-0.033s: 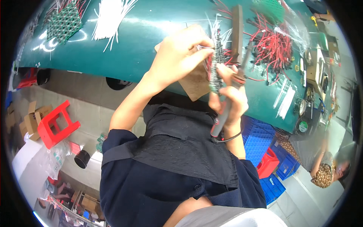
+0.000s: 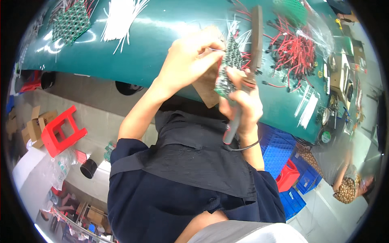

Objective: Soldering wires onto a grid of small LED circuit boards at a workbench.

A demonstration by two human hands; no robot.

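Observation:
A green circuit board panel [image 2: 227,75] packed with small parts is held tilted over the table's near edge. My right hand [image 2: 245,103] grips it with thumb and fingers. The same hand also holds a soldering iron [image 2: 231,131] with a grey handle, its cable looping below and its front end pointing up. To the left of the board, my left hand [image 2: 188,60] pinches a thin wire at the board's edge; its far end is hidden. Partly behind my hands lies a brown flat board [image 2: 208,91].
A long brown bar [image 2: 256,34] lies beside the circuit board. Red and black wires [image 2: 293,52] pile up on the right, white wires [image 2: 121,20] on the left, near more green boards [image 2: 72,26]. Blue crates [image 2: 277,148] stand below right. A red stool [image 2: 63,131] is on the left; another person [image 2: 346,182] sits right.
The circuit board has turned so that more of its face shows. My right hand and the soldering iron have shifted slightly left, and my left hand has moved a little left too.

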